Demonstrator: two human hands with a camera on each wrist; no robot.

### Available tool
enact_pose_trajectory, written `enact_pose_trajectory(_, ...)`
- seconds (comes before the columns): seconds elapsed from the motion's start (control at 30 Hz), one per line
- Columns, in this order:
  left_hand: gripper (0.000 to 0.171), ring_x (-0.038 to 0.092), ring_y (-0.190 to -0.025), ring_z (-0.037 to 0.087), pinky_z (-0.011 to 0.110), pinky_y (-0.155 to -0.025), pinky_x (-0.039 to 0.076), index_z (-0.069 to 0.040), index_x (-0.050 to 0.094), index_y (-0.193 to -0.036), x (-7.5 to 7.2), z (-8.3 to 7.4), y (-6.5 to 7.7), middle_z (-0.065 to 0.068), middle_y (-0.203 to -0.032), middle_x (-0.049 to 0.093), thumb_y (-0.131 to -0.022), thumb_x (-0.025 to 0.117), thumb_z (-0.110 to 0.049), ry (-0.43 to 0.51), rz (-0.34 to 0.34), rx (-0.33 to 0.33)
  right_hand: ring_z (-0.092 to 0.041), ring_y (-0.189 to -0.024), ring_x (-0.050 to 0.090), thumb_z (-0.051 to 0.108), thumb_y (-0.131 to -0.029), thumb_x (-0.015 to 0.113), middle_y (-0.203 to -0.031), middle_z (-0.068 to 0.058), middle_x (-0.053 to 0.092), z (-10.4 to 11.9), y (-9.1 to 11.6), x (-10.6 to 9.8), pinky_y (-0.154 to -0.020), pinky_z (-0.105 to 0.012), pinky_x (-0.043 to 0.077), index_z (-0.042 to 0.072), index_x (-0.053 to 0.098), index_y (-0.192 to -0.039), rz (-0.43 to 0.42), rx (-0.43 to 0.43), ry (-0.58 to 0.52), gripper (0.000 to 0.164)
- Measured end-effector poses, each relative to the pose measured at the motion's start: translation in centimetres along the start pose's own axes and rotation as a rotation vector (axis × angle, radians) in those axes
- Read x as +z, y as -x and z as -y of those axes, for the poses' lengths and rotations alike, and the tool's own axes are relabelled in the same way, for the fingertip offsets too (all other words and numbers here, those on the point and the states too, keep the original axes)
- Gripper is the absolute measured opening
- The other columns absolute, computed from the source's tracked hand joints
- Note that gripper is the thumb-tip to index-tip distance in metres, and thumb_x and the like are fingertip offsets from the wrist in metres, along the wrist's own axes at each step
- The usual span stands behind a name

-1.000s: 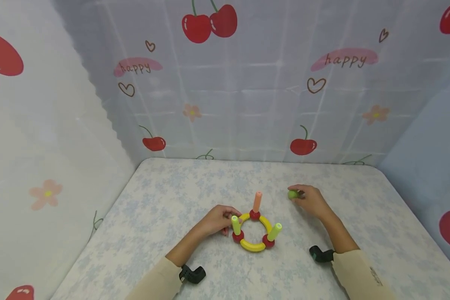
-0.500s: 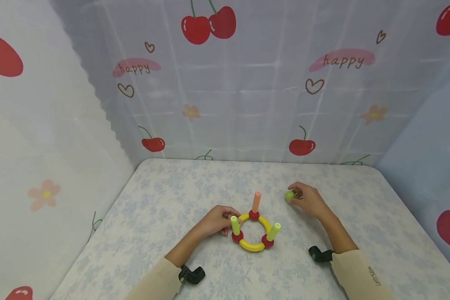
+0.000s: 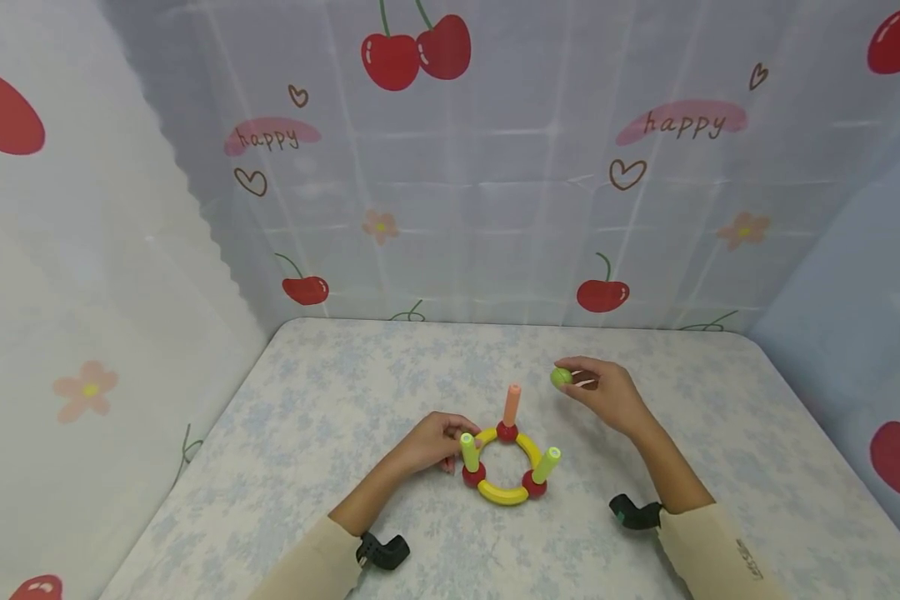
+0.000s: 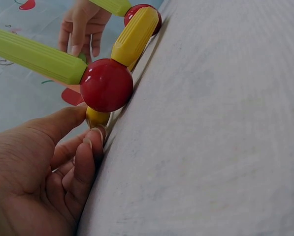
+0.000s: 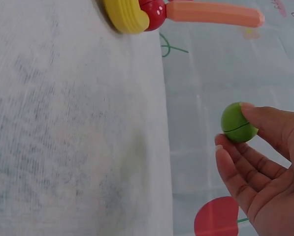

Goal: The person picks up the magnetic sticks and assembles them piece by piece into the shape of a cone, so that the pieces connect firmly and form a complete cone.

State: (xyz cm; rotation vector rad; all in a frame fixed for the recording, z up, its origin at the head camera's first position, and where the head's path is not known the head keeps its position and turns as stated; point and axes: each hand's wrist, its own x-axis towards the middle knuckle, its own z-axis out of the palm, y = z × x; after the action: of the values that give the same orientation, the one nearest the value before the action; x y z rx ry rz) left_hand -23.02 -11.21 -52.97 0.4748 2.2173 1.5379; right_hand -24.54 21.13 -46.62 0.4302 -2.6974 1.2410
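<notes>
On the table lies a ring of curved yellow rods [image 3: 503, 495] joined by red balls [image 4: 107, 85]. From the red balls rise two lime-green rods [image 4: 38, 56] and one orange rod [image 5: 213, 13]. My left hand [image 3: 429, 442] pinches a yellow rod on the ring's left side, just beside a red ball, between thumb and fingertips. Up and to the right of the ring, my right hand [image 3: 607, 393] holds a green ball [image 5: 238, 123] between thumb and fingers, above the table and apart from the orange rod.
A table [image 3: 330, 375] with a pale blue-patterned cover carries the ring. Behind it hangs a curtain [image 3: 457, 183] printed with cherries and hearts, and similar sheets close off both sides. A black wrist camera [image 3: 382, 552] sits on the left sleeve, another [image 3: 634, 512] on the right.
My right hand has lifted the green ball and brought it leftward, closer to the orange rod. My left hand and the ring hold still.
</notes>
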Motion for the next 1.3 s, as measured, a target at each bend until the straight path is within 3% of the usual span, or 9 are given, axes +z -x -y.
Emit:
enact_pose_trajectory(0.2, 0.021, 0.055, -0.047, 0.014, 0.025, -0.047, 0.051, -0.01, 0.075, -0.113, -0.1, 0.1, 0.1, 0.005, -0.076, 0.067, -0.094, 0.074, -0.019, 0.006, 0.004, -0.002, -0.029, -0.101, 0.069, 0.008, -0.09, 0.078, -0.121, -0.015, 0.069, 2.4, 0.0, 0.4, -0.084, -0.028, 0.058, 0.007, 0.059, -0.131, -0.077, -0.056, -0.093, 0.046)
enact_pose_trajectory(0.37, 0.022, 0.055, -0.047, 0.013, 0.025, -0.047, 0.051, -0.009, 0.074, -0.114, -0.2, 0.3, 0.1, 0.005, -0.076, 0.067, -0.094, 0.074, -0.019, 0.011, 0.004, 0.003, -0.027, -0.102, 0.068, 0.008, -0.09, 0.079, -0.119, -0.012, 0.069, 3.6, 0.2, 0.8, -0.082, -0.015, 0.054, 0.006, 0.059, -0.122, -0.104, -0.09, -0.172, 0.038)
enact_pose_trajectory(0.8, 0.022, 0.056, -0.046, 0.014, 0.026, -0.046, 0.051, -0.01, 0.075, -0.115, -0.2, 0.0, 0.0, 0.004, -0.074, 0.067, -0.095, 0.073, -0.02, -0.018, 0.019, 0.031, -0.023, -0.099, 0.069, 0.012, -0.089, 0.08, -0.115, -0.007, 0.07, 4.6, 0.6, 1.1, -0.081, -0.019, 0.056, 0.009, 0.069, -0.12, -0.066, -0.132, -0.254, 0.032)
enact_pose_trajectory(1.3, 0.022, 0.056, -0.046, 0.014, 0.026, -0.047, 0.051, -0.01, 0.075, -0.115, -0.3, 0.2, -0.3, 0.004, -0.075, 0.068, -0.096, 0.072, -0.018, -0.006, 0.029, 0.025, -0.026, -0.104, 0.068, 0.009, -0.091, 0.077, -0.121, -0.01, 0.07, 5.5, 0.8, 1.7, -0.081, -0.019, 0.054, 0.007, 0.069, -0.126, -0.053, -0.111, -0.176, 0.036)
